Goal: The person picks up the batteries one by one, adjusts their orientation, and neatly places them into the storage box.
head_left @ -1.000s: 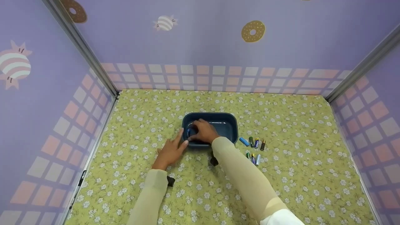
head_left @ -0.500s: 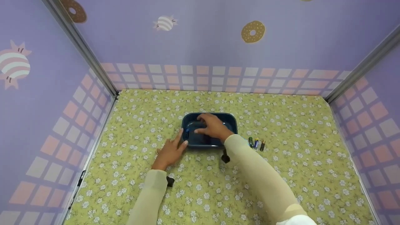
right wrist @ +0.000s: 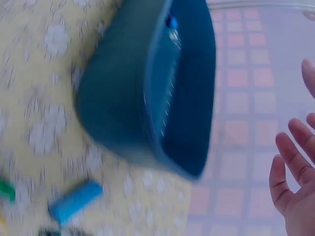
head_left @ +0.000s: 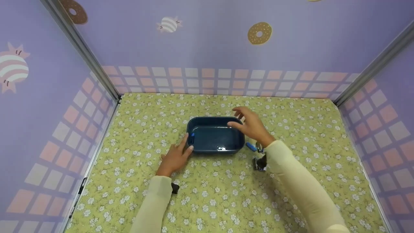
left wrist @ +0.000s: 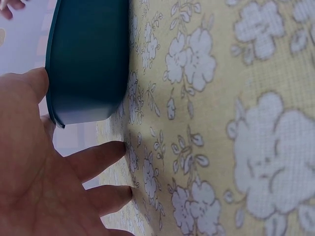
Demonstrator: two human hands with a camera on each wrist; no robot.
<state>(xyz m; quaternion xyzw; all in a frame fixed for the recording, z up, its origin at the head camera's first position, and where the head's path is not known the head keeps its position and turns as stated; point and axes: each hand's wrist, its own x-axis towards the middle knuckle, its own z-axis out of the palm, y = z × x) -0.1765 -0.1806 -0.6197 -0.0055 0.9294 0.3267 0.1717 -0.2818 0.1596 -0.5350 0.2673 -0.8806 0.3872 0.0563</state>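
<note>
A dark blue-green rectangular basin (head_left: 215,152) stands on the cloth. Inside it, along the left end, lies a blue-and-black battery (head_left: 192,138). My left hand (head_left: 175,158) is at the basin's left side; in the left wrist view its thumb touches the rim while other extended fingertips rest on the cloth. Over the right rim hovers my right hand (head_left: 252,124), fingers spread and loosely bent, with nothing held. A light blue battery (head_left: 251,146) lies just right of the basin. More batteries beside it are partly hidden by the right wrist and its camera.
Flowered yellow cloth (head_left: 207,197) covers the tabletop. Purple walls with pink and white checks (head_left: 208,81) enclose the back and both sides. In the right wrist view, a green battery (right wrist: 6,191) shows at the left edge.
My right hand has lifted out of the basin's left end and moved right, letting go of the blue-and-black battery there. My left hand has stayed at the basin's side.
</note>
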